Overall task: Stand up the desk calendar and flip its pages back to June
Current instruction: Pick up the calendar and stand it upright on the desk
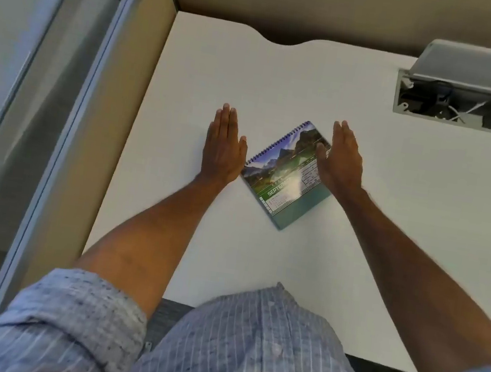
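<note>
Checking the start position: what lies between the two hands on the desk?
In the head view, the desk calendar lies flat between the left hand and right hand, both open, on the white desk.

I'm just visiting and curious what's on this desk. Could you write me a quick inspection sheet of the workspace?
Surface: white desk, mostly bare.
Job's things: spiral-bound desk calendar lying flat, turned at an angle, top page showing September.
Clutter: nothing seen.
Hands: left hand open, flat beside the calendar's spiral corner; right hand open, over the calendar's right edge; neither grips it.
Cables: wires inside the open cable tray at the desk's rear right.
Surroundings: beige partition behind, glass panel on the left.
</note>
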The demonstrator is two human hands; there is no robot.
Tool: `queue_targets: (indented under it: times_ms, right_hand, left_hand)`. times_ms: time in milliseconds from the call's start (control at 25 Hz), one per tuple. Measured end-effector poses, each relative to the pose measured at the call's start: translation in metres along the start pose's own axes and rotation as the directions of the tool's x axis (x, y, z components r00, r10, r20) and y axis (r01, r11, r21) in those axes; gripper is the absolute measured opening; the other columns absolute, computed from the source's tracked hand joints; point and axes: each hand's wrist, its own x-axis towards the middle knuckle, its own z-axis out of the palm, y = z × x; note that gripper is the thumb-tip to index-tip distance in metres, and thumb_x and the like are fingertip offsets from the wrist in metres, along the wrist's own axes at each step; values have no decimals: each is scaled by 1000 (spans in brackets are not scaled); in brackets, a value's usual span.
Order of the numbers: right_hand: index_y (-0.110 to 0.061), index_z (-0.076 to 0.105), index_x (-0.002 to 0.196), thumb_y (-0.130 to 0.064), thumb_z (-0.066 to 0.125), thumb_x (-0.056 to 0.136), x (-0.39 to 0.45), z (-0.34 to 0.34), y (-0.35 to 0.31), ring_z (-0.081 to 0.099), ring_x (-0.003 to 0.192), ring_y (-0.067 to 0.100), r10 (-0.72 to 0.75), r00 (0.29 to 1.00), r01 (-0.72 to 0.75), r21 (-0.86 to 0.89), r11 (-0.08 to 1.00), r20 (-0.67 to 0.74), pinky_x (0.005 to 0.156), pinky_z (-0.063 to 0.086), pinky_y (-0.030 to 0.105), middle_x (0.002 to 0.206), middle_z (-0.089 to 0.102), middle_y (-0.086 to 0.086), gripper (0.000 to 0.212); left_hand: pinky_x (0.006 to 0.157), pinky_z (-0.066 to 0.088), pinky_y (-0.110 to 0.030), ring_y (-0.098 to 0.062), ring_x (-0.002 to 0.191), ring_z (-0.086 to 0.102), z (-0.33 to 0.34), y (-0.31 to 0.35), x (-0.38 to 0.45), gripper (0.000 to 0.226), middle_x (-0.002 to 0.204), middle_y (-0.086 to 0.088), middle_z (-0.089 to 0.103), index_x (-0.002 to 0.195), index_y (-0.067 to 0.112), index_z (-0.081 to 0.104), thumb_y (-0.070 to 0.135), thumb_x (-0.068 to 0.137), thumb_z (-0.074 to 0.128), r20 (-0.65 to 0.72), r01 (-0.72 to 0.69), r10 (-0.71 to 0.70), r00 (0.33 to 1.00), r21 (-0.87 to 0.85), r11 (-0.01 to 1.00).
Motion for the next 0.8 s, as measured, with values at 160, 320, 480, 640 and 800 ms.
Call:
queue_targets:
  times_ms: [160,320,480,640,800]
  right_hand:
    - [-11,31,155,-36,58,97,-7,13,18,32,148,36,112,992,-111,-19,994,61,112,38,57,165,29,13,68]
    - [-12,41,149,-38,66,90,-11,23,29,44,135,37,239,971,-238,-56,970,7,103,45,53,151,46,14,68]
    - [-15,51,141,-41,69,86,-11,29,33,43,133,34,345,938,-345,0,938,-10,99,45,50,143,50,13,63]
    - [-14,53,136,-38,76,83,-5,29,35,43,131,34,380,925,-379,84,922,2,97,47,47,138,52,15,64]
    - [-13,53,135,-36,80,81,1,26,37,46,129,34,411,911,-413,126,902,43,98,42,40,136,54,16,64]
  left_hand:
    - [119,37,-44,-36,151,29,18,2,-17,62,167,-20,27,160,4,24,33,109,43,213,116,-95,972,-92,989]
    - [103,51,-45,-33,134,43,28,7,-28,53,145,-20,45,152,12,40,33,105,50,304,280,-232,924,-126,952]
    - [107,51,-49,-35,135,51,36,17,-31,53,146,-20,51,155,14,37,28,106,48,412,443,-308,858,-289,849]
    - [101,57,-48,-33,127,62,38,18,-25,44,143,-18,61,146,7,49,20,104,53,424,530,-355,833,-428,732]
    - [87,64,-49,-34,116,68,37,17,-25,39,138,-18,63,141,7,54,16,102,57,479,643,-431,765,-520,562]
